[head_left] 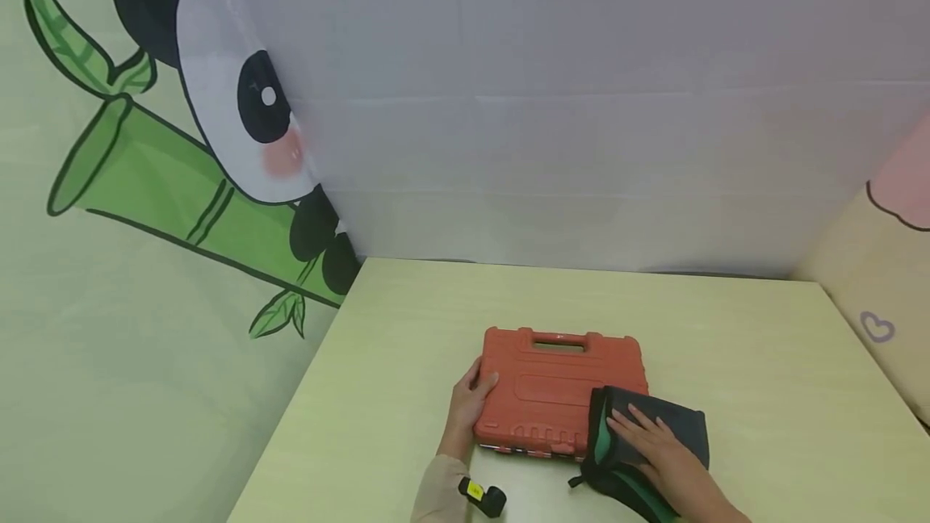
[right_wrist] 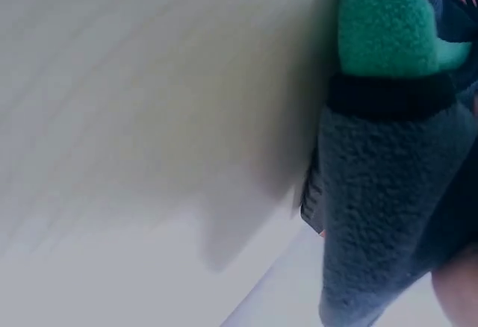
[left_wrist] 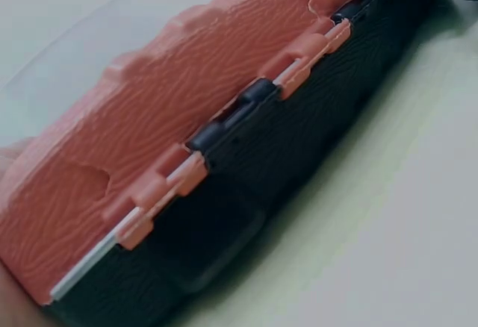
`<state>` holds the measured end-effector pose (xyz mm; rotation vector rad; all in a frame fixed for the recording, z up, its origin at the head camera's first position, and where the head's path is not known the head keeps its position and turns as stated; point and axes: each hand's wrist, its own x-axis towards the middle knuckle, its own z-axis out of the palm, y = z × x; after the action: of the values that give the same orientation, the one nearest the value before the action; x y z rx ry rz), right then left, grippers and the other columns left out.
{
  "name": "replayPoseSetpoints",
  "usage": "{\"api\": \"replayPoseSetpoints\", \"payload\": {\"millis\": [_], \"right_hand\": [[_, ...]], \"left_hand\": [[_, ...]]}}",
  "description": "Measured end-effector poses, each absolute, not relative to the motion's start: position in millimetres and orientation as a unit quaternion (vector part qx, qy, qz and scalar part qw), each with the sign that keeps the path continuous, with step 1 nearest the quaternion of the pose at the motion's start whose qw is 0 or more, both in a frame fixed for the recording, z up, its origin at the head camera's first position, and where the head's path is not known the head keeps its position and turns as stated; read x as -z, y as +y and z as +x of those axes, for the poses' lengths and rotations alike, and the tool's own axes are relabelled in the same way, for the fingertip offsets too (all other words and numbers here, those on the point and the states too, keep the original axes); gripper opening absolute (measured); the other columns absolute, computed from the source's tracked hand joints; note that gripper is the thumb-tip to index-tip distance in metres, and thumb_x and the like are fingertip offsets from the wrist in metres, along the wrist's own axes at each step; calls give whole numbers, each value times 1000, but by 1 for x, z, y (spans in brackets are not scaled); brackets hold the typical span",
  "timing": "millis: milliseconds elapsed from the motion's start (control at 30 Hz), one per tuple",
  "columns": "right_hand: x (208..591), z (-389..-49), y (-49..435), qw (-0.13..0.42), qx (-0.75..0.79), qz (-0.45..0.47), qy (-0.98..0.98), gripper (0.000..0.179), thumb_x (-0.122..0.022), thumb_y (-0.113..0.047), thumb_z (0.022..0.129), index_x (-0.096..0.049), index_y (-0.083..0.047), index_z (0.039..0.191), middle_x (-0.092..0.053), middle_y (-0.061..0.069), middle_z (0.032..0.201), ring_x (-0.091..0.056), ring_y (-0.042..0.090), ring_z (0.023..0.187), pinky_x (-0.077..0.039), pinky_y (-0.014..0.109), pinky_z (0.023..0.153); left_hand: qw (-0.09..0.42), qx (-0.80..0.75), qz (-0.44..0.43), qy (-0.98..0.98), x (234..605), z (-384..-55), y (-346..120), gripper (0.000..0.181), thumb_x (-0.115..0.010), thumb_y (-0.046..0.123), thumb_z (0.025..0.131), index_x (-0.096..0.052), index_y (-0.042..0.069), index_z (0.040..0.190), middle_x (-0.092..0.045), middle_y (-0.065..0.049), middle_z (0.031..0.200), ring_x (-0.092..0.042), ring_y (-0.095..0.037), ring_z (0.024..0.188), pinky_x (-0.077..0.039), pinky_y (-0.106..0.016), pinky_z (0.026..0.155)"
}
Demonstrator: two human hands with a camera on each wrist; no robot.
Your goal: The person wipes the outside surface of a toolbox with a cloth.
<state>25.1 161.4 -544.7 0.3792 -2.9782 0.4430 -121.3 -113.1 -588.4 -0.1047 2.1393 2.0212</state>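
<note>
An orange-red hard plastic tool case point(head_left: 555, 382) with a black lower half lies on the table, its handle at the far side. My left hand point(head_left: 468, 402) grips its left edge, thumb on top of the lid. Black and orange hinge pieces point(left_wrist: 231, 114) run along the near side in the left wrist view. A folded dark grey fabric pouch point(head_left: 679, 422) with green lining overlaps the case's near right corner. Across its top rests my right hand point(head_left: 664, 458), fingers straight and spread. The right wrist view shows the pouch's fuzzy grey side point(right_wrist: 381, 192) and green part.
The pale wood-look table point(head_left: 363, 426) stretches out on both sides and behind the case. Past its back edge hangs a light cloth wall point(head_left: 581, 144), with a panda and bamboo print at left. A black device with a yellow label point(head_left: 483, 495) is on my left wrist.
</note>
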Motion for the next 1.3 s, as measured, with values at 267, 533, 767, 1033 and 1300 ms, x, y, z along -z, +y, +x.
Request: {"api": "replayPoseSetpoints", "payload": {"millis": [267,533,767,1033,1300], "right_hand": [[544,18,140,91,-110,197,-970,71,-76,-15,68,-49,-24,134,-53,0,135,-43,23,130,-40,56,95],[541,7,81,29,-142,164,-976,65,-71,-22,76,-46,-23,136,-49,-1,139,-41,27,131,-34,53,103],[550,-2,32,93,-139,173,-970,69,-76,-18,70,-50,-21,133,-51,-2,137,-44,27,128,-39,49,100],[543,-2,14,60,-146,156,-975,67,-75,-17,71,-50,-23,133,-49,-3,138,-43,25,130,-38,47,102],[534,17,44,5,-178,119,-977,64,-71,-13,75,-48,-22,135,-48,-2,139,-40,26,132,-34,50,104]], "left_hand": [[95,-684,-42,722,590,-121,-114,68,-64,32,86,-35,6,142,-36,-19,144,-31,-36,134,-28,-50,109],[102,-697,-37,709,587,-119,-117,66,-63,29,87,-35,6,142,-35,-19,145,-31,-36,134,-29,-51,108],[103,-683,-22,722,560,-106,-123,62,-60,24,89,-35,0,140,-38,-23,142,-35,-40,131,-32,-52,105],[91,-662,-3,744,550,-98,-130,58,-59,24,90,-38,0,139,-40,-24,140,-35,-41,131,-32,-53,105],[119,-674,-9,729,564,-103,-139,62,-59,24,89,-34,1,141,-36,-21,143,-33,-37,133,-29,-50,108]]}}
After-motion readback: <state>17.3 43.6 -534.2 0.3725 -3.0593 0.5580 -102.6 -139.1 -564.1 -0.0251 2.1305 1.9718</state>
